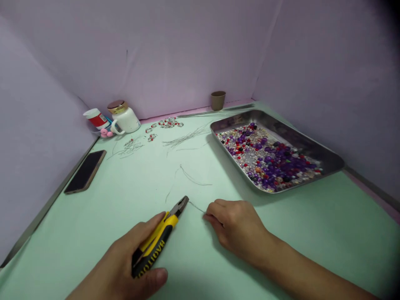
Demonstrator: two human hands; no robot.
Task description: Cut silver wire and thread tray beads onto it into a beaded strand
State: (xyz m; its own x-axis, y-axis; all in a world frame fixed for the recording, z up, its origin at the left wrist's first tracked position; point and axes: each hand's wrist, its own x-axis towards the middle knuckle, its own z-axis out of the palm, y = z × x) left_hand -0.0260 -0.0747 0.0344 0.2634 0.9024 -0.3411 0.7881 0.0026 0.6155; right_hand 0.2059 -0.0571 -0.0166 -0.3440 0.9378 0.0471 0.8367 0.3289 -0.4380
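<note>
Left hand (125,258) closed round yellow-and-black pliers (161,238); right hand (236,223) pinching a thin wire (196,207) that runs to the pliers' tip, over the green tabletop (293,237). Loose bent wires (194,181) lie just beyond the tip; steel tray (312,146) of mixed beads (275,162) beyond the right hand. Phone (86,171) at left; farther back, white mug (128,121) and brown cup (218,101).

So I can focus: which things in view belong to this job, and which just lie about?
Likely in the job: pliers, held wire, loose wires, beads, metal tray, beaded pieces.
Seemingly lying about: phone, lidded mug, red-and-white tub, brown cup.
</note>
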